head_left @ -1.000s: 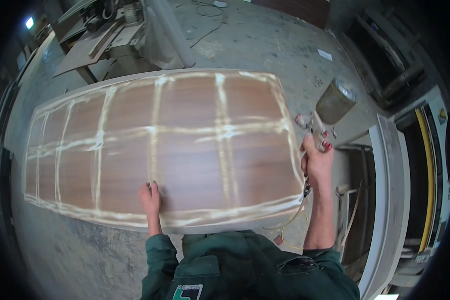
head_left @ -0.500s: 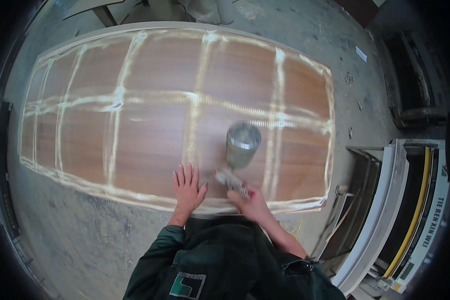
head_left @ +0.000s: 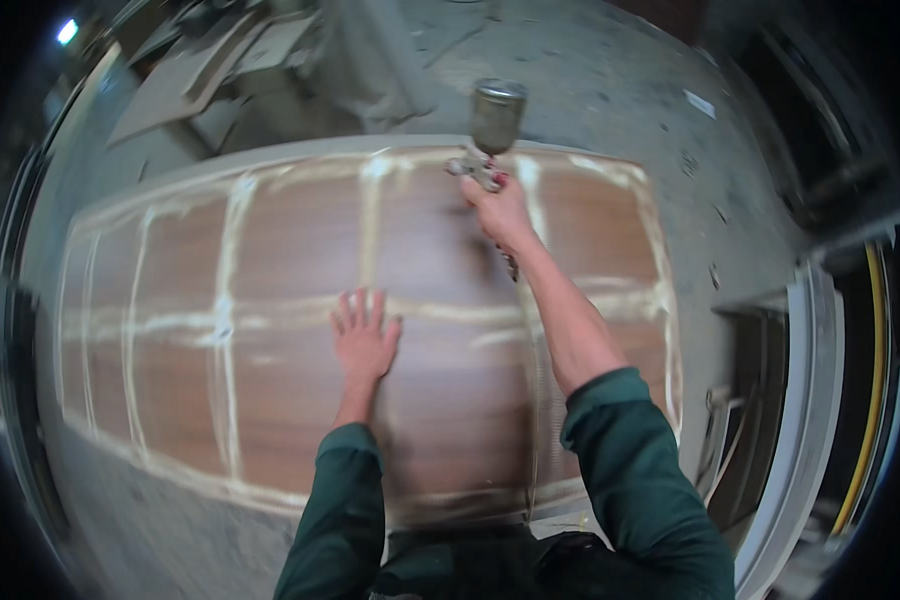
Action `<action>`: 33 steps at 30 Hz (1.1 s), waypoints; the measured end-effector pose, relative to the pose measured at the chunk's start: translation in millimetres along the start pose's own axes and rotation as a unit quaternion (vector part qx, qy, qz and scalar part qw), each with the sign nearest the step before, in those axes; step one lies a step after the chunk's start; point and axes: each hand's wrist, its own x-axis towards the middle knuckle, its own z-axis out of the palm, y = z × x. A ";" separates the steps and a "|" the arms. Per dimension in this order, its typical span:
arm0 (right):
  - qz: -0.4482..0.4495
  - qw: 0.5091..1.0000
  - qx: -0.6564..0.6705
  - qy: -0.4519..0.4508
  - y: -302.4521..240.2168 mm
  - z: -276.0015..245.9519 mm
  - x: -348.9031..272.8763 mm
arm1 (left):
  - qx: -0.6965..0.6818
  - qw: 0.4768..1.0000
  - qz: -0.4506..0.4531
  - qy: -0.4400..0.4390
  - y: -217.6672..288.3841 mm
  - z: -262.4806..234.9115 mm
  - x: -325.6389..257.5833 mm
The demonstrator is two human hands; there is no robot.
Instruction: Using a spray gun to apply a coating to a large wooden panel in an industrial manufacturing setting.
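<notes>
A large brown wood-grain panel [head_left: 290,400] lies flat in front of me, crossed by pale glue-like stripes in a grid. My left hand [head_left: 363,335] rests flat on the panel's middle, fingers spread. My right hand [head_left: 500,210] is stretched to the panel's far edge and grips a spray gun [head_left: 488,140] with a metal cup on top. Both arms wear dark green sleeves.
The panel sits over a dusty grey concrete floor [head_left: 610,90]. Boards and scrap pieces [head_left: 200,80] lie at the far left. White and yellow upright panels [head_left: 820,400] stand at the right.
My right hand has carried the spray gun from the near edge across to the panel's far edge. My left hand has slid further onto the panel.
</notes>
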 end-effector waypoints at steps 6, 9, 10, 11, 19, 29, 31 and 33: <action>0.000 0.987 -0.079 0.139 53.9 -126.3 46.6 | 0.018 1.000 -0.016 0.004 -12.2 -2.3 0.4; 0.048 0.973 -0.072 0.214 93.3 -254.6 27.1 | 0.058 0.998 -0.022 -0.010 5.6 10.6 10.2; 0.065 0.961 -0.070 0.259 100.9 -295.9 12.7 | 0.064 0.997 -0.042 -0.007 13.7 16.4 22.8; 0.085 0.947 -0.068 0.303 108.8 -332.7 -6.0 | 0.073 0.995 -0.063 -0.007 19.7 22.5 34.1; 0.287 0.904 -0.091 0.304 129.1 -465.2 -313.9 | 0.118 0.983 0.143 0.009 211.5 49.4 147.4; 0.468 0.826 0.013 0.315 118.1 -406.2 -623.3 | -0.130 0.727 0.658 -0.148 462.3 84.8 -154.5; 0.447 0.849 0.030 0.280 128.2 -359.6 -656.2 | -0.116 0.718 0.662 -0.183 412.2 72.0 -201.0; 0.455 0.870 0.053 0.182 132.7 -317.1 -661.0 | -0.080 0.752 0.626 -0.191 344.1 49.7 -222.2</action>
